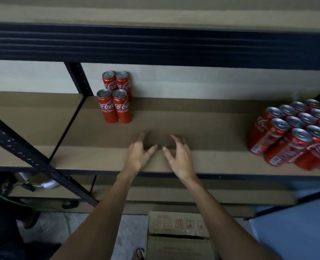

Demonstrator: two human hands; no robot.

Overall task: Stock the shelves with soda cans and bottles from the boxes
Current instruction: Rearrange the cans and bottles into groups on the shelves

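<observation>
The dim storeroom rack stood against a pale wall [193, 79], its brown board shelf [211, 128] at chest height under a dark metal beam [155, 45]. My left hand [139, 150] and right hand [179, 152] hovered side by side over the front of that shelf, thumbs nearly meeting, fingers loosely curled and spread, gripping nothing; their tips were blurred, so I could not say whether they touched the board. Beyond my left hand, near the back of the shelf, four slim red cans [115, 96] stood upright in a tight two-by-two block, touching each other. Well apart to my right sat a big cluster of red cans [294, 132], packed in close rows and running out of view at the edge. No bottles were in view. Below my arms, on the floor, lay a cardboard box [178, 231] with its top flaps mostly down; only a dark slot showed, and I could not see what was inside. I judged the job barely begun: most of the shelf between the two groups was bare, and the cluster at right, I guessed, was yet to be lined up beside the four.
</observation>
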